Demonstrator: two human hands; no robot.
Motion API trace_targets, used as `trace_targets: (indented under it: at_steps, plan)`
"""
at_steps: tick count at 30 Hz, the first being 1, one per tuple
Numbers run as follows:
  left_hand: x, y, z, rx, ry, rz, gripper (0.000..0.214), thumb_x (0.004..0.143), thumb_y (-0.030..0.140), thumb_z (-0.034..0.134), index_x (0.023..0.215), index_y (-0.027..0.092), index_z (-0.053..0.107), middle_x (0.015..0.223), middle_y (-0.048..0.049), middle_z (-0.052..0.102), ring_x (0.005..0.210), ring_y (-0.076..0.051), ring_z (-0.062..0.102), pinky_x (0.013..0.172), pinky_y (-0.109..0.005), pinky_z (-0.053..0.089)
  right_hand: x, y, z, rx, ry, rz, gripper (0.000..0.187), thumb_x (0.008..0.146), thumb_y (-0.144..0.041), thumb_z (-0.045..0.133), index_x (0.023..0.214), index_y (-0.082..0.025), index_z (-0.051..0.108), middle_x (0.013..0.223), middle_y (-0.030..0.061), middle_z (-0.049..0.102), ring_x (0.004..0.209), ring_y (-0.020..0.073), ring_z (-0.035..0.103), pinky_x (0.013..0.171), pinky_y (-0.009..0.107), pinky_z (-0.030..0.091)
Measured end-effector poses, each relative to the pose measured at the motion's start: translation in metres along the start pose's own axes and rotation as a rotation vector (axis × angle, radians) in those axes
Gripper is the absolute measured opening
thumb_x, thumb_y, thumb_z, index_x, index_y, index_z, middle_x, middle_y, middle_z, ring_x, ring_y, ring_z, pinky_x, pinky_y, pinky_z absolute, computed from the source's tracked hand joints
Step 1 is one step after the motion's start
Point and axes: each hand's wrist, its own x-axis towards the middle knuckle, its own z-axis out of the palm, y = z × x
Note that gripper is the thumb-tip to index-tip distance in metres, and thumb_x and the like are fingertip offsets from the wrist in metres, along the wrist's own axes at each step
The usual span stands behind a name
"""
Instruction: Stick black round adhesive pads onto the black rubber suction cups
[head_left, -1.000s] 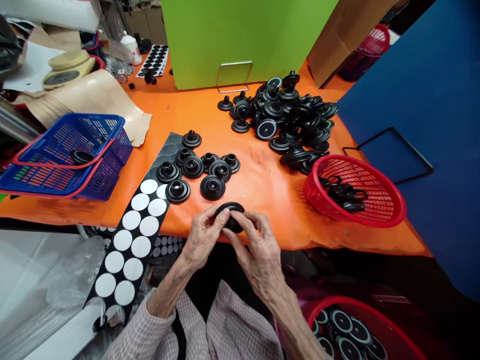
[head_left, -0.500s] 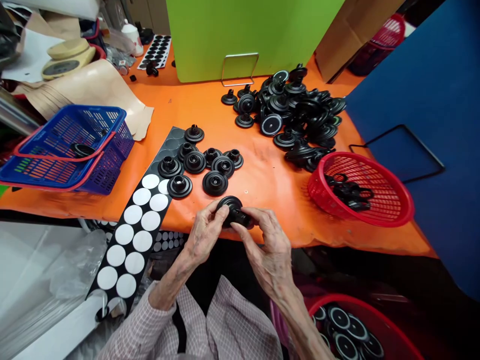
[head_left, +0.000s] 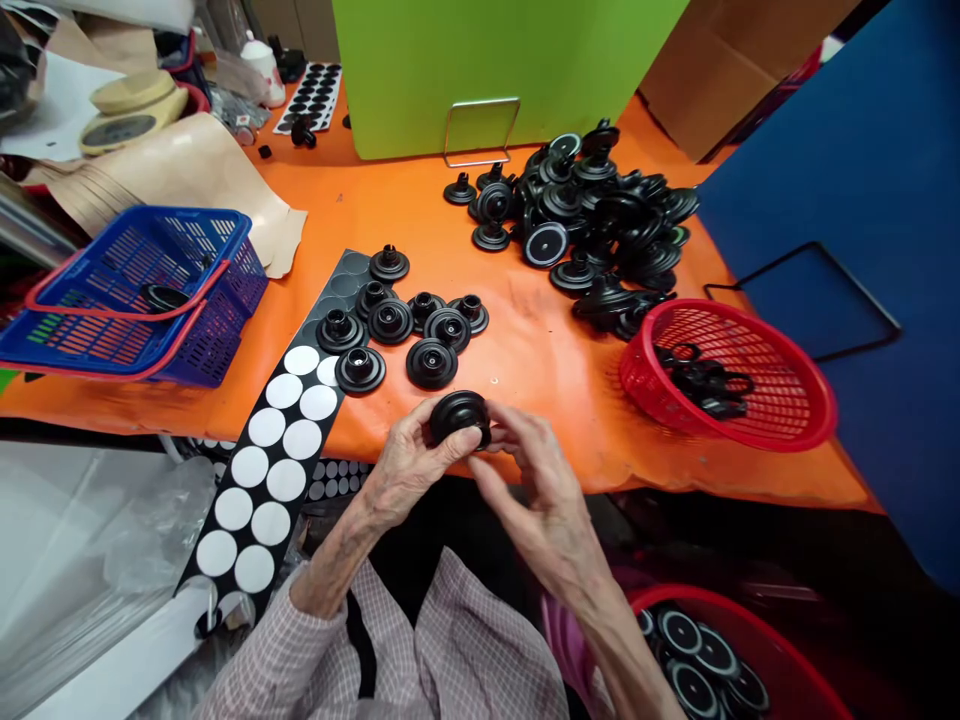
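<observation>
My left hand and my right hand meet at the near edge of the orange table, both closed around one round black plastic part. The left thumb and fingers wrap its left side, and the right fingertips pinch its right side. Just beyond it lies a cluster of several similar black parts. A black strip with white round stickers runs diagonally off the table edge to the left of my hands.
A big heap of black parts lies at the back right. A red basket holds black clips. A blue basket stands at the left. A red tub of finished parts sits below right. A green board stands behind.
The black part has turned in my hands and its domed side now faces up. My right fingers have shifted along its right side. The view has drifted slightly.
</observation>
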Motion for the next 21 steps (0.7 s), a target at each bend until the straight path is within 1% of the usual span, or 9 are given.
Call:
trace_targets:
  at_steps: [2,5,7,10,12,14,17,19,21]
  plan:
    - [-0.001,0.002,-0.001,-0.039,-0.027,-0.022,0.043,0.076,0.032,0.074,0.113,0.015,0.061,0.112,-0.0084,0.068,0.104,-0.021,0.063,0.091,-0.034,0.052,0.002,-0.001,-0.004,0.112,0.017,0.145,0.046,0.089,-0.038,0.056,0.133,-0.027,0.047,0.118,0.0074,0.056,0.104,0.0203,0.058,0.093,0.043,0.050]
    - [-0.004,0.001,-0.002,-0.010,-0.055,-0.001,0.042,0.077,0.034,0.073,0.112,0.015,0.061,0.112,-0.0096,0.068,0.104,-0.022,0.064,0.090,-0.034,0.053,0.004,-0.001,-0.003,0.254,-0.041,0.300,0.041,0.086,-0.049,0.058,0.119,-0.025,0.057,0.110,0.0065,0.062,0.104,0.0220,0.059,0.093,0.043,0.050]
    - [-0.006,-0.001,-0.003,0.040,-0.055,0.051,0.038,0.079,0.033,0.071,0.111,0.014,0.061,0.110,-0.0094,0.068,0.103,-0.021,0.064,0.093,-0.033,0.052,0.003,0.002,0.002,0.281,-0.051,0.308,0.037,0.085,-0.051,0.059,0.109,-0.023,0.060,0.105,0.0060,0.064,0.100,0.0218,0.060,0.092,0.042,0.050]
    - [-0.009,-0.005,-0.002,0.089,-0.027,0.114,0.033,0.083,0.033,0.067,0.110,0.014,0.061,0.108,-0.0086,0.068,0.097,-0.019,0.066,0.090,-0.031,0.053,0.001,0.006,0.011,0.262,0.015,0.303,0.036,0.086,-0.052,0.058,0.107,-0.022,0.058,0.104,0.0063,0.063,0.096,0.0210,0.060,0.088,0.039,0.051]
    - [-0.009,-0.005,-0.001,0.080,-0.009,0.100,0.032,0.084,0.033,0.066,0.109,0.014,0.060,0.108,-0.0085,0.067,0.096,-0.018,0.065,0.085,-0.029,0.055,0.001,0.009,0.014,0.286,0.009,0.324,0.035,0.086,-0.052,0.058,0.105,-0.022,0.058,0.101,0.0055,0.064,0.093,0.0202,0.060,0.083,0.036,0.052]
    - [-0.006,-0.002,0.002,0.059,-0.022,0.038,0.035,0.083,0.035,0.066,0.110,0.014,0.059,0.110,-0.0089,0.066,0.097,-0.019,0.065,0.080,-0.028,0.057,0.003,0.010,0.012,0.332,-0.037,0.338,0.035,0.086,-0.053,0.058,0.104,-0.023,0.059,0.099,0.0046,0.066,0.093,0.0201,0.061,0.083,0.035,0.053]
    - [0.007,0.002,0.007,0.097,-0.032,-0.036,0.040,0.085,0.043,0.062,0.110,0.013,0.059,0.108,-0.0099,0.066,0.091,-0.020,0.065,0.069,-0.027,0.058,0.009,0.006,-0.002,0.292,-0.063,0.326,0.043,0.092,-0.057,0.044,0.112,-0.023,0.061,0.110,0.0074,0.067,0.103,0.0219,0.062,0.092,0.040,0.051]
    - [0.022,0.003,0.010,0.158,0.022,-0.044,0.044,0.084,0.049,0.061,0.110,0.013,0.059,0.105,-0.0102,0.066,0.085,-0.019,0.066,0.066,-0.028,0.058,0.016,0.001,-0.021,0.131,0.019,0.280,0.045,0.092,-0.055,0.043,0.116,-0.022,0.060,0.115,0.0099,0.066,0.105,0.0232,0.062,0.094,0.042,0.050]
    - [0.039,0.002,0.011,0.183,0.106,-0.005,0.051,0.079,0.047,0.066,0.115,0.014,0.055,0.102,-0.0099,0.067,0.082,-0.018,0.067,0.069,-0.029,0.058,0.028,0.000,-0.047,-0.053,0.132,0.183,0.038,0.090,-0.050,0.051,0.114,-0.021,0.060,0.109,0.0097,0.068,0.098,0.0231,0.064,0.089,0.041,0.051]
